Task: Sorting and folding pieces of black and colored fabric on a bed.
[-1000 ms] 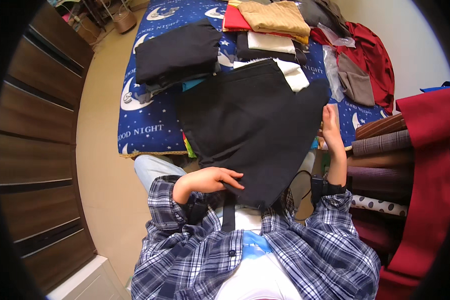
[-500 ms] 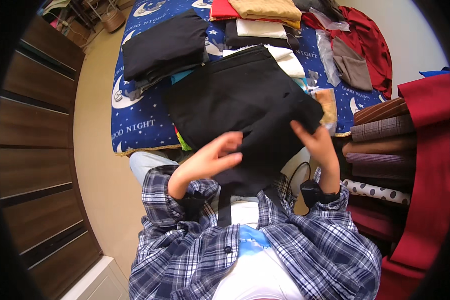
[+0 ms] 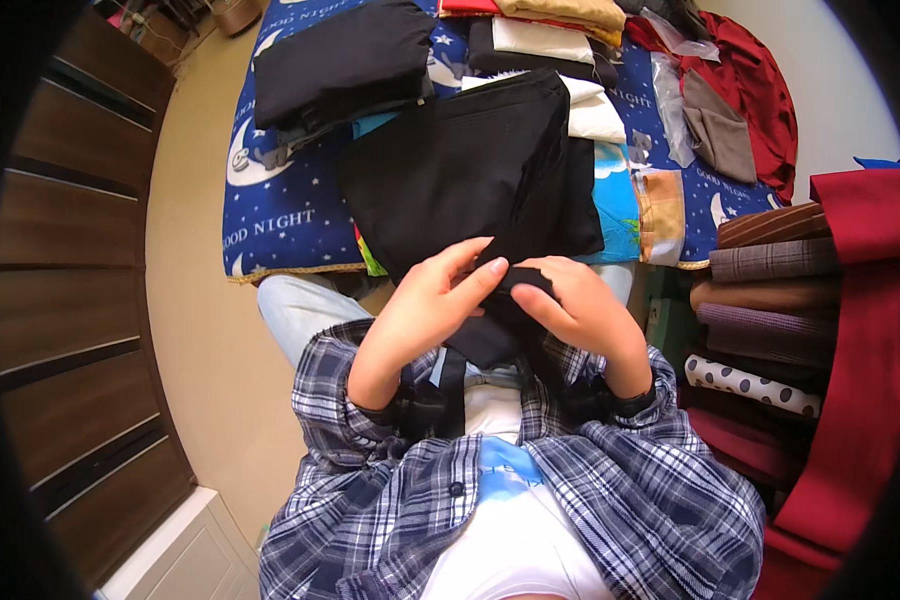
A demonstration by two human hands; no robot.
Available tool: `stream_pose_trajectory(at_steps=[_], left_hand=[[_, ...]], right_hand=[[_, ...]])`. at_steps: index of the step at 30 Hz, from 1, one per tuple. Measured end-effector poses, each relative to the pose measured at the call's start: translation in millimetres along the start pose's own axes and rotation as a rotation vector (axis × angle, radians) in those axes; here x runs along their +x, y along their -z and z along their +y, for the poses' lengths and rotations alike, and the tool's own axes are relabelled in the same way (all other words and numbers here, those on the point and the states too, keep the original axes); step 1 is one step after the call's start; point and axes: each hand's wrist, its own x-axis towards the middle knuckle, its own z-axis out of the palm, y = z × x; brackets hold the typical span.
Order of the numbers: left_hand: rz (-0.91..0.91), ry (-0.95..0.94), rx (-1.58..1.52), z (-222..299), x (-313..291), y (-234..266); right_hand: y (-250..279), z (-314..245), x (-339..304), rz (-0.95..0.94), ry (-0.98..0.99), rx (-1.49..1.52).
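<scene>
Pinches black cloth [image 3: 445, 165] between fingers [image 3: 480, 284] of left hand [image 3: 422, 302] and right hand [image 3: 592, 308] | apparently bunches closer end | likely calls for firm, even hold while aligning folds

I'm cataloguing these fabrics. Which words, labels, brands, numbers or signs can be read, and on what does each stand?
Blue moon-patterned cover: repeated white capitals, legible; wording not copied here.
White shirt, on its blue patch: lettering, too unclear to read fully.
I make out no other text.
</scene>
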Motion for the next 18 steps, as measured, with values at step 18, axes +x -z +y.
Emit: stream_pose_trajectory(at_steps=[18], left_hand=[[-0.09, 0.252, 0.096, -11, 10, 2]], right_hand=[[-18, 10, -5, 0.068, -0.431, 0.561]])
